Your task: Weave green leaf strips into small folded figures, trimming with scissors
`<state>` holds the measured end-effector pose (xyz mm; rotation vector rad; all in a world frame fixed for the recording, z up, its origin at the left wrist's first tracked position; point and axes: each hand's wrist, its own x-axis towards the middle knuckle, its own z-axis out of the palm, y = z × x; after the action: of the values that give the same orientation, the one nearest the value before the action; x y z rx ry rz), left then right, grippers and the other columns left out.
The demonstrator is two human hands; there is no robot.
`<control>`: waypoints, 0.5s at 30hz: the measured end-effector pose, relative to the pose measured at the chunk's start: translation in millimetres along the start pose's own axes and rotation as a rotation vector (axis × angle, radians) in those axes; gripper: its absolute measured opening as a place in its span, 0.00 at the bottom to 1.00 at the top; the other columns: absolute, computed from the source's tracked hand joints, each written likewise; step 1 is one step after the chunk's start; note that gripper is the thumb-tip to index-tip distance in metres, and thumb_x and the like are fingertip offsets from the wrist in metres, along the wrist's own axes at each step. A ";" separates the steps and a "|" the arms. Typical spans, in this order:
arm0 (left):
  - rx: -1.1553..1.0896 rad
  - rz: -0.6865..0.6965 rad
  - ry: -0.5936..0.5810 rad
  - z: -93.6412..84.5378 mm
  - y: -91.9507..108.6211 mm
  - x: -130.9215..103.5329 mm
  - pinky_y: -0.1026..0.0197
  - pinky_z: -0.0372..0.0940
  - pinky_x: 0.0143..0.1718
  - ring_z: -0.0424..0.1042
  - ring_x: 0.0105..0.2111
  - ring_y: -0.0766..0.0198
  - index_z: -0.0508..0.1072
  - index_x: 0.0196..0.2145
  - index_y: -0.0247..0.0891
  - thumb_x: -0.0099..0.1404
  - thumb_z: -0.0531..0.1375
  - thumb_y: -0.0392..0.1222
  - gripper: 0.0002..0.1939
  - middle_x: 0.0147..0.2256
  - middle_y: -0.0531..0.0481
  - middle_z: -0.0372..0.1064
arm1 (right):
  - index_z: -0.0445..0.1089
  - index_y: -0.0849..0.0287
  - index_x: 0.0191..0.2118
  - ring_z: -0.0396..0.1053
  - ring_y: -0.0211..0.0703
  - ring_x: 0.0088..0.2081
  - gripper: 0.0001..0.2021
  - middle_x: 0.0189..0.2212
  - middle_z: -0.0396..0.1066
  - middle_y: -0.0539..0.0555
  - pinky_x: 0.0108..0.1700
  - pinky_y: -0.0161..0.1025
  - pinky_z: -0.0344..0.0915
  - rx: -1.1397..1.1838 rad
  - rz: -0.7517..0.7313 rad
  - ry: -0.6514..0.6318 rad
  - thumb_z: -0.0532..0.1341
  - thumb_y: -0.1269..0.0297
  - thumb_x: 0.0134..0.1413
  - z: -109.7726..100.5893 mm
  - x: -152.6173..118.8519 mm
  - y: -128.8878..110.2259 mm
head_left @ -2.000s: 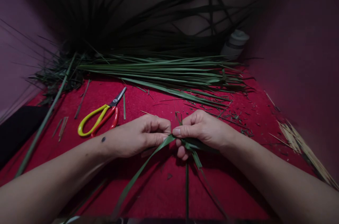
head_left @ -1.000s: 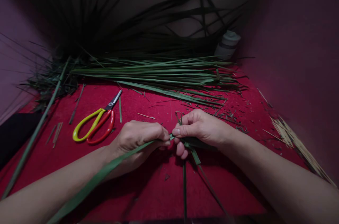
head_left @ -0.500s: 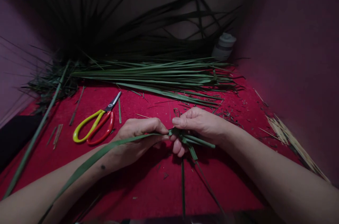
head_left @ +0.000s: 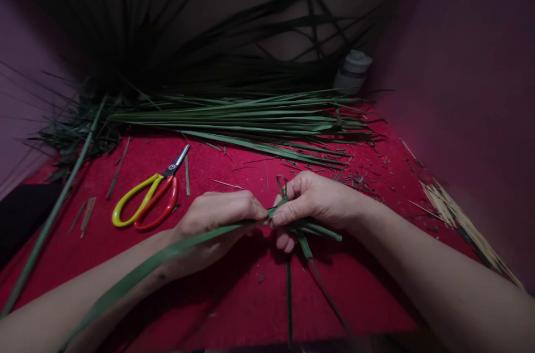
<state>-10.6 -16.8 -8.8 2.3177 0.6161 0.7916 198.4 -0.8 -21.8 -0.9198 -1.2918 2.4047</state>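
Observation:
My left hand [head_left: 223, 219] is closed, thumb and fingers pinching a long green leaf strip [head_left: 167, 253] that trails back over my left forearm. My right hand [head_left: 307, 202] grips a small folded piece of green leaves [head_left: 307, 228], its thumb pressed on the fold. Short stubs of leaf stick out to the right beneath that palm. Thin dark stems hang down from the piece toward the front edge. The fingertips of both hands nearly meet, and the fold between them is partly hidden.
Scissors [head_left: 154, 191] with yellow and red handles lie left of my hands on the red cloth [head_left: 234, 303]. Behind are a pile of long green leaves [head_left: 251, 119] and a white container [head_left: 353, 72]. Thin pale sticks [head_left: 460, 225] lie at right. A long green stalk [head_left: 58, 208] slants at left.
My right thumb has moved down onto the fold, and the left hand has lowered slightly with the strip. A small loop of leaf now shows more clearly above the right fingers.

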 end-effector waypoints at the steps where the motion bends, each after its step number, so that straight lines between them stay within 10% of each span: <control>1: 0.012 0.043 -0.005 -0.7 0.1 -0.5 0.67 0.64 0.30 0.71 0.28 0.66 0.69 0.37 0.39 0.61 0.55 0.29 0.09 0.29 0.50 0.71 | 0.72 0.69 0.27 0.72 0.40 0.22 0.09 0.20 0.73 0.56 0.28 0.36 0.70 0.002 0.000 -0.009 0.64 0.66 0.44 -0.5 -0.1 0.1; 15: 0.479 0.189 -0.074 1.4 -9.2 -8.9 0.67 0.56 0.25 0.66 0.23 0.69 0.67 0.40 0.39 0.67 0.48 0.37 0.09 0.25 0.53 0.67 | 0.71 0.69 0.25 0.71 0.38 0.21 0.12 0.20 0.73 0.56 0.27 0.34 0.69 -0.034 -0.011 -0.005 0.62 0.63 0.47 2.0 -1.9 -0.2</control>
<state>-18.0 -16.1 -19.3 2.8632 0.6107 0.6936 198.5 -2.9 -20.0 -0.9138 -1.3394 2.3851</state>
